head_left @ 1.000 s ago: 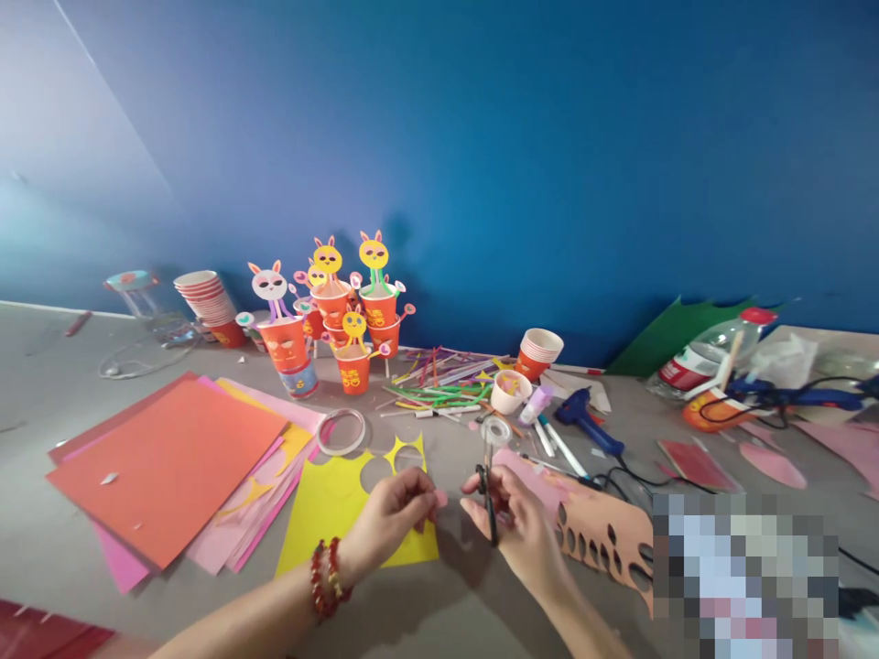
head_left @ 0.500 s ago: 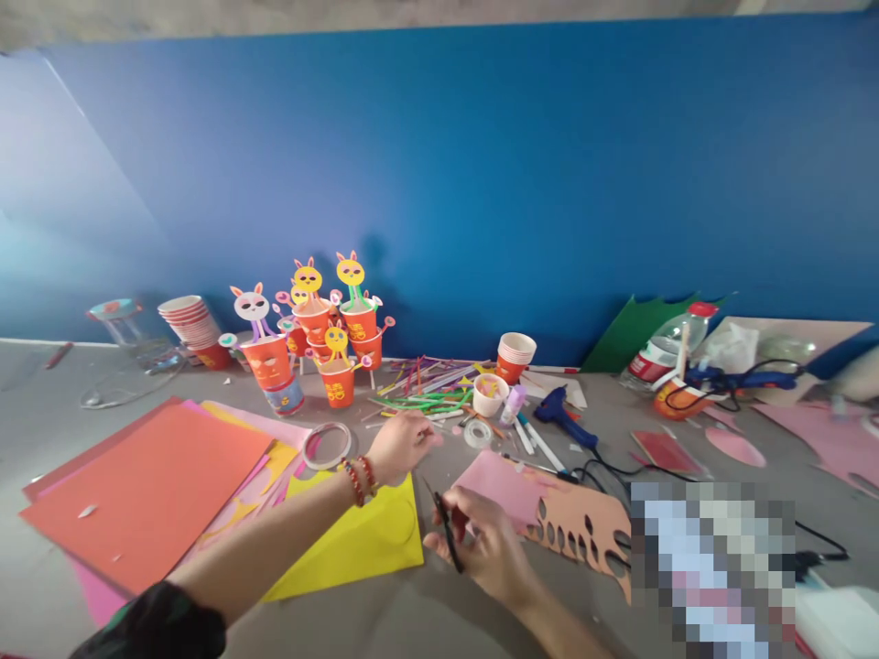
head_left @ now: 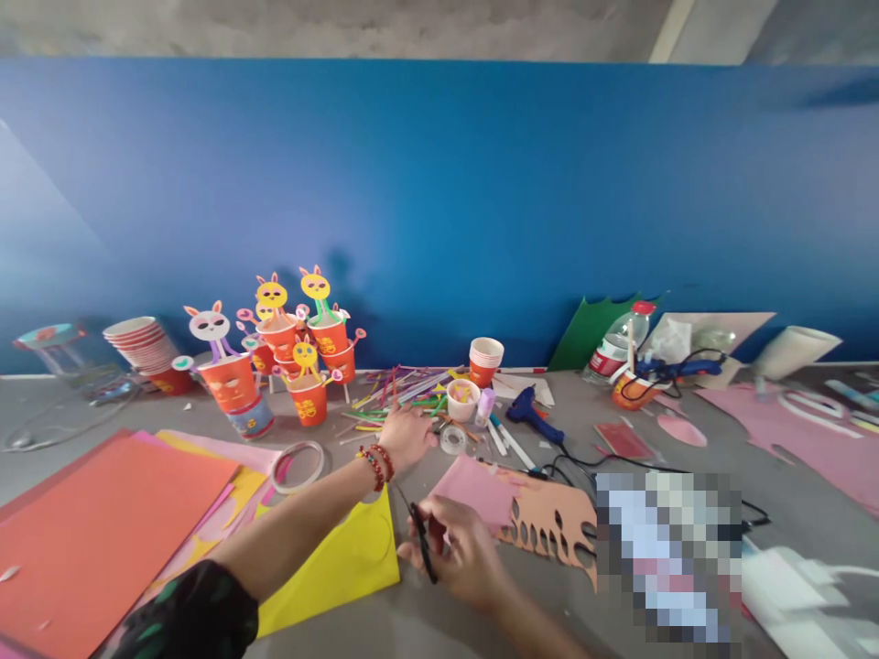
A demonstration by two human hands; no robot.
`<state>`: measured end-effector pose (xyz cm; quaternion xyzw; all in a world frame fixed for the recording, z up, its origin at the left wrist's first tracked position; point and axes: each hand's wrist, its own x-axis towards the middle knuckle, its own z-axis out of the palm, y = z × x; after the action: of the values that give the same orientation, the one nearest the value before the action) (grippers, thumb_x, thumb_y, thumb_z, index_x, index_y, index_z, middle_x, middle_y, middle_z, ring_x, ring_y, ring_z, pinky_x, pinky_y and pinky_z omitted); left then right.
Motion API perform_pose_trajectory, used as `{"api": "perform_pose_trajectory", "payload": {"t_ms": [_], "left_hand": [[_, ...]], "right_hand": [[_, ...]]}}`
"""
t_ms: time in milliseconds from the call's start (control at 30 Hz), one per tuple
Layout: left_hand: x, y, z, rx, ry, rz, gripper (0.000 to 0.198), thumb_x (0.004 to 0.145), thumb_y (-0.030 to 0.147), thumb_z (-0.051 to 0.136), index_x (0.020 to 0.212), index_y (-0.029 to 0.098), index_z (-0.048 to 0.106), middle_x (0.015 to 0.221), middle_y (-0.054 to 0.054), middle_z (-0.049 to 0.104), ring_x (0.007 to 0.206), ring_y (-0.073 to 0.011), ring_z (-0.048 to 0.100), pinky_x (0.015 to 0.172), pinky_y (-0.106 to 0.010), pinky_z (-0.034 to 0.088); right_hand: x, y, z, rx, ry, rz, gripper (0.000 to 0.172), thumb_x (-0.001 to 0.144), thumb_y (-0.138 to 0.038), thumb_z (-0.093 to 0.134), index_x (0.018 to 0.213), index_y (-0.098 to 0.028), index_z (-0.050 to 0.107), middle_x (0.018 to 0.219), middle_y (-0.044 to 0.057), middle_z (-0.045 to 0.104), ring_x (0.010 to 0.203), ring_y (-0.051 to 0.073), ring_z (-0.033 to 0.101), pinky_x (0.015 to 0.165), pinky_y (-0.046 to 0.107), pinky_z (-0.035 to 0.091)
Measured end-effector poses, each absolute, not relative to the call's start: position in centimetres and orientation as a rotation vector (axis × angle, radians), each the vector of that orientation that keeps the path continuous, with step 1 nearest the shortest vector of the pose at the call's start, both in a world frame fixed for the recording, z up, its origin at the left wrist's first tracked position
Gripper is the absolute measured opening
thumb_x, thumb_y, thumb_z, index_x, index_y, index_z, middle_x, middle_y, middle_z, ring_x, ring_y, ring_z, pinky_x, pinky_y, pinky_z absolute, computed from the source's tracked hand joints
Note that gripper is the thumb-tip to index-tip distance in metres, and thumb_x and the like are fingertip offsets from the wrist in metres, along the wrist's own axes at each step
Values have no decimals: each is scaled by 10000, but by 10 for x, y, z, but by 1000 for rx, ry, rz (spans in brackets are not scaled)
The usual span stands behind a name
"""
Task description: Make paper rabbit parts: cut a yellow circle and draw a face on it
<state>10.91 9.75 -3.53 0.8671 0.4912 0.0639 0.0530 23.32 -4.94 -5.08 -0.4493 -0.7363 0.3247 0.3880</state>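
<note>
My left hand [head_left: 406,436], with red bead bracelets at the wrist, reaches over the table just left of a roll of clear tape [head_left: 453,440]. Its fingers bend down and away from me, and their tips are mostly hidden. My right hand [head_left: 461,555] is closed around black-handled scissors [head_left: 423,542], whose blades point up and left. Beneath my left forearm lies a yellow sheet [head_left: 343,566] with a round outline on it. A pink paper piece [head_left: 473,494] and an orange sheet with cut-out holes [head_left: 549,513] lie beyond my right hand.
Decorated orange cups with animal faces [head_left: 306,403] stand at the left back. Straws [head_left: 412,384], a small paper cup [head_left: 463,400], a blue glue gun [head_left: 534,416] and its cord fill the middle. Large orange paper [head_left: 116,540] lies left; a bottle [head_left: 622,343] stands right.
The whole view has shifted toward the right. My left hand has reached farther over the table, near the straws and tape roll. My right hand still holds the scissors.
</note>
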Motion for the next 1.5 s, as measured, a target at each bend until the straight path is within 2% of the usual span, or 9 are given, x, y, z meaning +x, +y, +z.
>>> {"api": "perform_pose_trajectory", "payload": {"t_ms": [233, 633, 967, 1200, 1300, 1433, 1500], "left_hand": [[110, 98, -41, 2670, 1449, 152, 286, 965, 343, 610, 1176, 151, 621, 1216, -91, 630, 1093, -241, 622, 949, -470, 521], [111, 89, -33, 2737, 1265, 47, 255, 969, 320, 607, 1154, 145, 628, 1177, -84, 644, 1058, -230, 636, 924, -455, 538], [108, 94, -32, 2697, 1163, 17, 307, 973, 334, 600, 1226, 159, 595, 1230, -97, 617, 1046, -227, 638, 891, -435, 559], [102, 97, -39, 2609, 1099, 177, 270, 975, 335, 598, 1173, 152, 617, 1160, -84, 644, 981, -205, 653, 853, -405, 570], [105, 111, -27, 2548, 1090, 331, 271, 976, 335, 597, 1170, 147, 614, 1137, -80, 649, 951, -197, 659, 825, -388, 577], [129, 141, -4, 2440, 1098, 610, 293, 976, 336, 594, 1205, 153, 600, 1197, -91, 629, 1022, -220, 643, 877, -424, 561], [144, 152, 4, 2375, 1053, 688, 277, 972, 342, 601, 1166, 145, 616, 1154, -82, 645, 992, -212, 651, 864, -417, 562]], "right_hand": [[234, -48, -52, -1201, -1849, 883, 176, 770, -292, 754, 814, -207, 606, 718, -1, 674, 560, 127, 534, 502, 200, 391], [235, -48, -49, -1174, -1859, 894, 197, 789, -314, 747, 795, -203, 584, 723, -4, 649, 548, 115, 504, 499, 198, 367], [234, -48, -54, -1179, -1841, 935, 226, 780, -339, 760, 793, -203, 580, 720, 4, 648, 554, 121, 509, 514, 207, 393], [235, -49, -50, -1150, -1801, 883, 195, 804, -338, 734, 835, -199, 600, 711, 0, 660, 540, 112, 514, 486, 199, 385], [235, -50, -46, -1125, -1786, 837, 196, 804, -332, 730, 797, -204, 582, 708, -1, 660, 547, 116, 527, 506, 207, 401], [235, -50, -46, -1163, -1761, 789, 213, 806, -345, 725, 743, -201, 581, 667, 2, 642, 553, 132, 538, 523, 224, 411], [236, -48, -46, -1166, -1728, 783, 226, 806, -373, 721, 744, -198, 593, 662, 6, 639, 538, 135, 532, 515, 230, 418]]}}
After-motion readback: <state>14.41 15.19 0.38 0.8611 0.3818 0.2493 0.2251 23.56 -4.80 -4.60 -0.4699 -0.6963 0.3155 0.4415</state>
